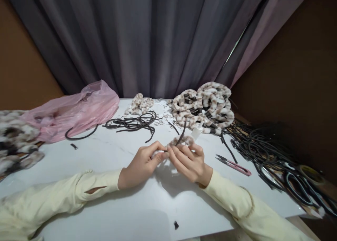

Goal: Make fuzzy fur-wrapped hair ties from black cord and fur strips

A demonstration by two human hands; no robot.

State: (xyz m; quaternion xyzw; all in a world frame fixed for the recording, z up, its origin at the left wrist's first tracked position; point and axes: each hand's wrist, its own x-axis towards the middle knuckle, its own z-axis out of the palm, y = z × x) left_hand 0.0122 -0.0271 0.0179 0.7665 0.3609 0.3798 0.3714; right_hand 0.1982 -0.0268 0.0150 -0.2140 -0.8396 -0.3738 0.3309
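Observation:
Near the middle of the white table (105,206), my two hands meet. My left hand (140,163) is closed, thumb and index finger pinching the end of a thin dark cord. My right hand (191,163) is closed around a short piece of fluffy white-and-brown plush tube (189,139), its fingertips touching my left ones. From above the right fingers a dark cord (181,132) sticks up. Fingers hide where cord and plush meet. Just behind stands a small white bottle (197,130). Thread snips (237,167) with pink handles lie right of my right hand.
Plush rings (214,88) are heaped at the back right, beside tangled black cords (252,139) and large scissors (297,188). More cords (131,123) lie behind my hands. A pink plastic bag (76,111) and plush pieces (15,135) sit left. Dark curtains (137,40) hang behind.

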